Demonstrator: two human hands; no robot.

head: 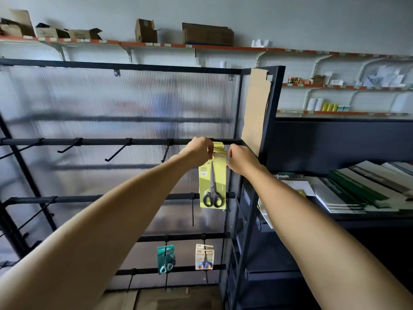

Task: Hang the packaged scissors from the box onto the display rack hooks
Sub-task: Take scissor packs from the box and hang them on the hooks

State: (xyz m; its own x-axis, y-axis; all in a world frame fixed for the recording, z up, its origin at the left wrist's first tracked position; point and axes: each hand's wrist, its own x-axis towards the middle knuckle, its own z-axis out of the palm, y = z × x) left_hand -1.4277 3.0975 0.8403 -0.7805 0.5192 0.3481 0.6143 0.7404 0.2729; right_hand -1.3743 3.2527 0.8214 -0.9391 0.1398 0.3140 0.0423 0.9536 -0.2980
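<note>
Frosted ribbed plastic backs the black metal display rack (125, 142), with cardboard boxes (207, 34) up on the orange-edged wall shelf behind. Both arms reach up to the top bar — the left hand (197, 151) and right hand (240, 158) pinch the upper corners of the yellow-green carded pack of black-handled scissors (212, 182). It hangs upright between them at the rightmost top hook — two smaller scissor packs (165, 258) hang lower down.
</note>
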